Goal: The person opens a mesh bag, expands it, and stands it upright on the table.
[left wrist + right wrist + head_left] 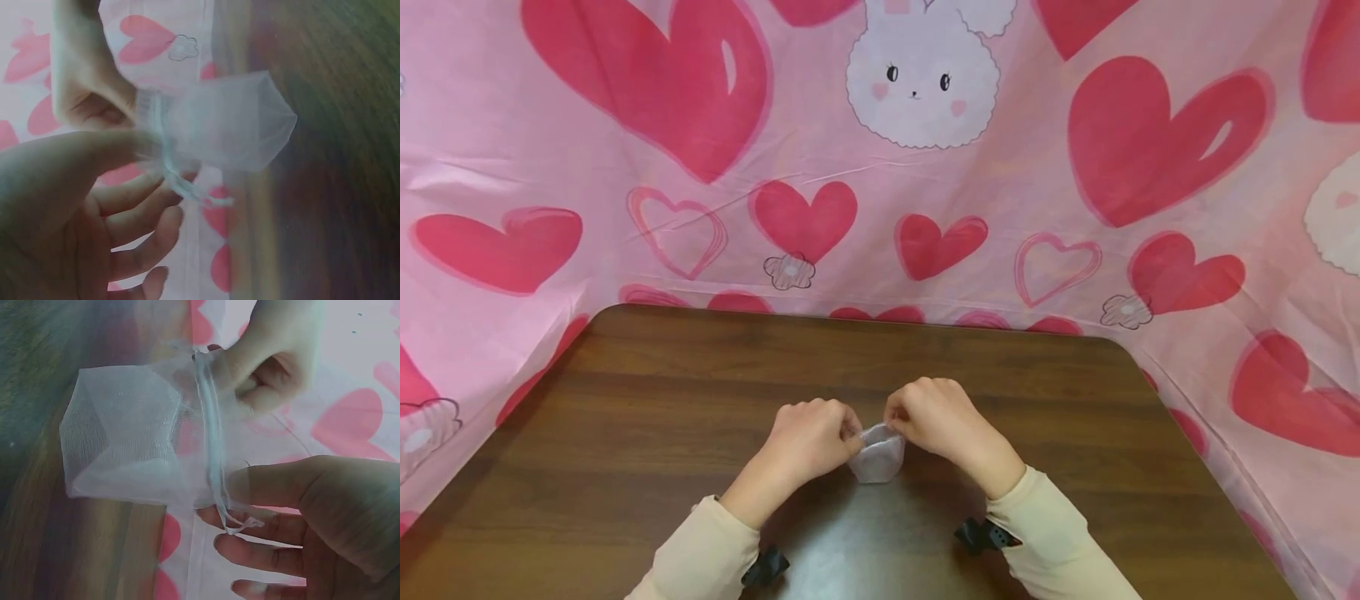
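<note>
A small sheer white drawstring pouch (878, 462) is held upright at the middle of the table, its mouth spread partly apart. My left hand (815, 437) pinches the left side of its rim between thumb and fingers. On the opposite side, my right hand (936, 419) pinches the rim the same way. The pale drawstring (211, 431) runs round the pouch near its mouth, and a looped end hangs beside the right fingers. In the left wrist view another cord end (194, 190) dangles by the left fingers. Nothing can be made out inside the pouch.
A dark wooden table (700, 375) with rounded back corners lies under both hands. Pink cloth (865, 158) printed with hearts and a white rabbit hangs behind and along the sides. Black straps with small devices (981, 536) sit at both wrists, below cream sleeves.
</note>
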Demonstrator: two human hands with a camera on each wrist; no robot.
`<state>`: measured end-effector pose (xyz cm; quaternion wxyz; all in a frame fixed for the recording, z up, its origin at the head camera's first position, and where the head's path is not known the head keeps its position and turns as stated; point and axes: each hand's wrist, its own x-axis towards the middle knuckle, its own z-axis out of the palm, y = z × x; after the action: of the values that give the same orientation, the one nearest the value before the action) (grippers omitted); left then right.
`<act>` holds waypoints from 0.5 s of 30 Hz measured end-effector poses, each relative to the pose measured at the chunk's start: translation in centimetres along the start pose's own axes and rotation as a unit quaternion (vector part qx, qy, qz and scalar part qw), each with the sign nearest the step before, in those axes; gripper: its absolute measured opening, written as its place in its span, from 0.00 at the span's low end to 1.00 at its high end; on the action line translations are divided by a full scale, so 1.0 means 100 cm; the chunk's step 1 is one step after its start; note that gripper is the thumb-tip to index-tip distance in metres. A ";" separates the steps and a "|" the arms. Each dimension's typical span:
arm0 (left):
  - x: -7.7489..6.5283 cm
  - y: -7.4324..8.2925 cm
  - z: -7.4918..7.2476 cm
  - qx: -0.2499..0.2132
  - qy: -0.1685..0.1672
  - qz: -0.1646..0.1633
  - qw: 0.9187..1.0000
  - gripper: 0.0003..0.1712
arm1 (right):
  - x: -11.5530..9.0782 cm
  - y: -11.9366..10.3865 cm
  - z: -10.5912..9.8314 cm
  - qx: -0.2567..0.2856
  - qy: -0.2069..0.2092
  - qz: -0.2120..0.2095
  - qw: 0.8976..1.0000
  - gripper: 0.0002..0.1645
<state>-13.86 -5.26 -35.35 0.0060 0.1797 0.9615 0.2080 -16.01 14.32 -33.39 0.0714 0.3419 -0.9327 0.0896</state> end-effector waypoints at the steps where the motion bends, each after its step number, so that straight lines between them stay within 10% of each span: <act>1: 0.000 0.001 0.001 0.000 0.002 -0.001 1.000 0.03 | 0.001 -0.001 0.000 -0.004 0.003 -0.001 1.000 0.06; 15: 0.003 0.001 0.011 -0.024 0.074 -0.051 0.996 0.09 | 0.002 -0.024 0.012 -0.007 0.049 0.136 0.989 0.22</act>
<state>-13.99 -4.63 -36.32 -0.0504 0.1148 0.9618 0.2432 -14.72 12.14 -34.23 0.1067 0.2063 -0.9666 0.1082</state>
